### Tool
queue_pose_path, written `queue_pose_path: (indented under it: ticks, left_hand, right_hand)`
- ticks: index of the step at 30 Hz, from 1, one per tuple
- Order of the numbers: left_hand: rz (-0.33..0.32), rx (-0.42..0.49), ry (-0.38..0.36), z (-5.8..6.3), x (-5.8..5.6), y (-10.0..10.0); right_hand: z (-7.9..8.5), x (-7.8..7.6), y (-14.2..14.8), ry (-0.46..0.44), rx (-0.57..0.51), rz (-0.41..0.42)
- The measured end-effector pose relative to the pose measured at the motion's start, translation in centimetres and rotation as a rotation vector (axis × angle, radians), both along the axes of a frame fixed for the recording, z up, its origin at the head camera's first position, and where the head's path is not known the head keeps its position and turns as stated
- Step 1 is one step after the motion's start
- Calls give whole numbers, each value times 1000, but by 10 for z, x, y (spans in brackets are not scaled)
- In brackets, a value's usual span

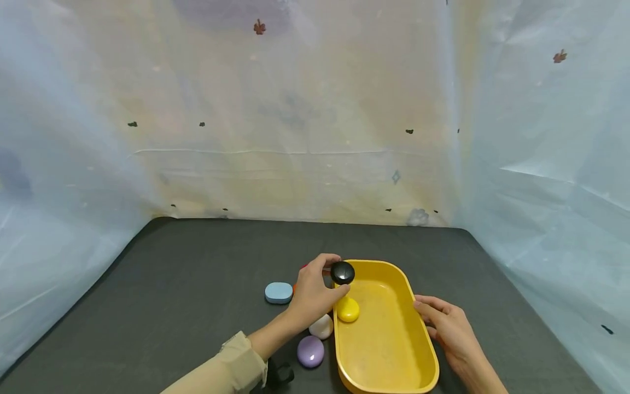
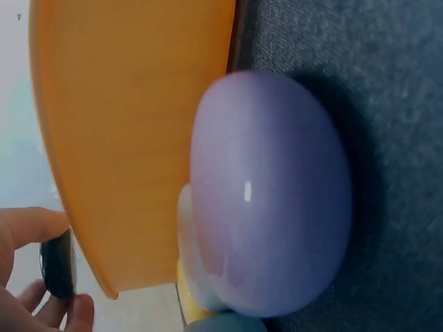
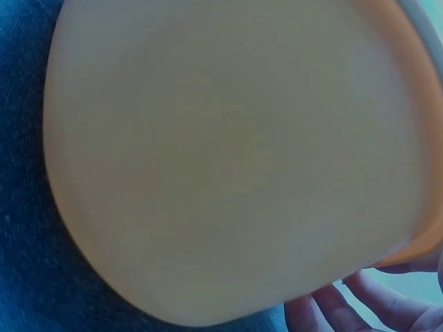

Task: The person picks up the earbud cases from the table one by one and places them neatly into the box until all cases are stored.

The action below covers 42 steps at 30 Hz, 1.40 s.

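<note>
My left hand (image 1: pixel 317 290) pinches a glossy black rounded piece (image 1: pixel 342 272) between thumb and fingers, above the left rim of a yellow tray (image 1: pixel 384 345). A yellow rounded piece (image 1: pixel 348 310) lies inside the tray against its left wall. At the tray's right side, my right hand (image 1: pixel 450 331) holds the rim, fingertips at the edge and other fingers bent below it. Outside the left wall sit a purple rounded piece (image 2: pixel 270 194) and a white one (image 1: pixel 321 326). Red and orange pieces are mostly hidden behind the left hand.
A light blue rounded block (image 1: pixel 278 293) lies left of the left hand on the dark grey table (image 1: pixel 206 262). A black strap-like item (image 1: pixel 280 375) shows under the left sleeve. Pale plastic sheeting (image 1: pixel 305 109) surrounds the table at the back and sides.
</note>
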<state>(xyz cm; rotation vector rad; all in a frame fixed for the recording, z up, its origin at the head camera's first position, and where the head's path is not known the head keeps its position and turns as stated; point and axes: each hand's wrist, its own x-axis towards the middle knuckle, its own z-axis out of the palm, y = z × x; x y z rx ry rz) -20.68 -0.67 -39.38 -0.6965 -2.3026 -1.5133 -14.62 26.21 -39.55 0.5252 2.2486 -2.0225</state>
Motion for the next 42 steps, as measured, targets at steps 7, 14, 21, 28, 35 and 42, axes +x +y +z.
queue_pose_path:
  ticks: [7, 14, 21, 28, 35, 42]
  left_hand:
    - [-35, -6, -24, -2, -7, 6]
    - [-41, -46, -28, -1, -12, 10]
    - [19, -86, -63, -1, -12, 16]
    - [37, -121, -89, 1, -14, 15]
    - [56, -57, -50, 9, -15, -2]
    - [88, 17, -81, 17, -15, -29]
  right_hand:
    - [1, 1, -1, 0, 5, -4]
    - [1, -1, -2, 2, 12, -2]
    - [-1, -1, -2, -4, 16, -1]
    - [-2, 0, -1, -2, 9, 2]
    - [0, 0, -1, 4, 14, 3]
    - [0, -1, 0, 3, 11, 2]
